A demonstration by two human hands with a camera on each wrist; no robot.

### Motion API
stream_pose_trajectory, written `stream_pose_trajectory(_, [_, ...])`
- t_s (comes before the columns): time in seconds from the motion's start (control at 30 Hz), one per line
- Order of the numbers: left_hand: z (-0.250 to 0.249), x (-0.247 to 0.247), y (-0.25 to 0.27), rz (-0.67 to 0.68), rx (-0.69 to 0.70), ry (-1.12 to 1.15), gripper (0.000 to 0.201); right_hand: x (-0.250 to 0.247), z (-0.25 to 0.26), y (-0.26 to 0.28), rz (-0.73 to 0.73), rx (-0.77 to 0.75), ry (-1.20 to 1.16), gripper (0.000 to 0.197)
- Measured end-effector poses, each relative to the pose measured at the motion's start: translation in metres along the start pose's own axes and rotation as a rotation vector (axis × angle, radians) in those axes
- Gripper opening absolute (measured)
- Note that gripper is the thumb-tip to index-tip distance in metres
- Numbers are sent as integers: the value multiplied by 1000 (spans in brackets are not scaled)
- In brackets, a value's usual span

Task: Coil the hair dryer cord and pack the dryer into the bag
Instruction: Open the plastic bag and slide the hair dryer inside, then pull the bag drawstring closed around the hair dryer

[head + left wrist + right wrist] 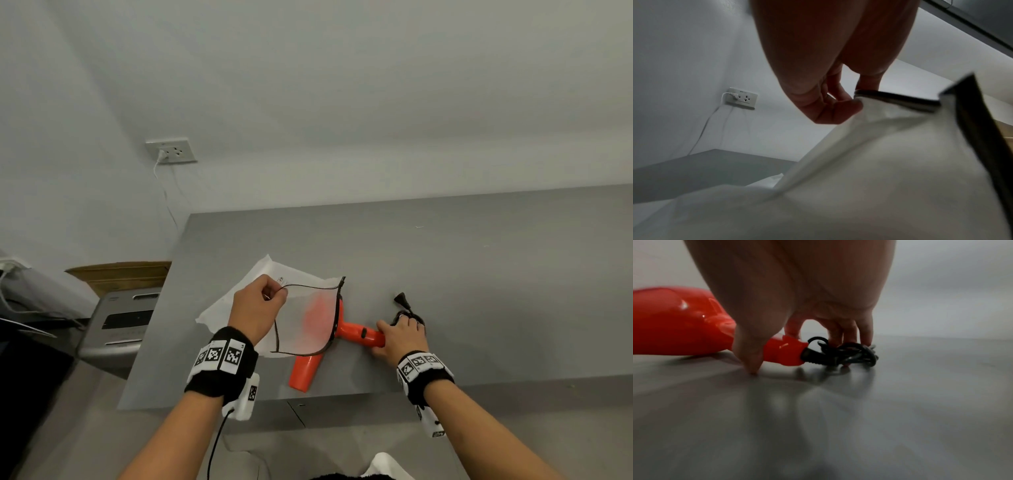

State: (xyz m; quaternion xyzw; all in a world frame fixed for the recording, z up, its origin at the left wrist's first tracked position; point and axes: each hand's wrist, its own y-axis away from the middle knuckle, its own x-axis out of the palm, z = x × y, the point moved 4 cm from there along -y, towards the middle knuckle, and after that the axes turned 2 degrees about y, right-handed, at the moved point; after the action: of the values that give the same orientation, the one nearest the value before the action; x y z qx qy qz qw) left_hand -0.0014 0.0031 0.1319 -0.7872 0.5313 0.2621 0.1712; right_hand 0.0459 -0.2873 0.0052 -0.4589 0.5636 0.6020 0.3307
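Observation:
An orange hair dryer lies on the grey table. Its head shows as a red blur through the white bag, and its nozzle sticks out under the bag toward the table's front edge. My left hand pinches the bag's black rim and lifts it, which holds the mouth wide. My right hand grips the end of the handle, its fingers lying over the bunched black cord. The plug pokes up behind that hand.
A wall socket with a white plug and cable is on the wall at the back left. A grey machine and a cardboard box stand left of the table. The nozzle lies close to the front edge.

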Motion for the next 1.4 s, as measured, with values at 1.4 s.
stream_pose_trajectory(1.4, [-75, 76, 22, 263, 530, -207, 16, -117, 53, 106, -370, -135, -283, 40])
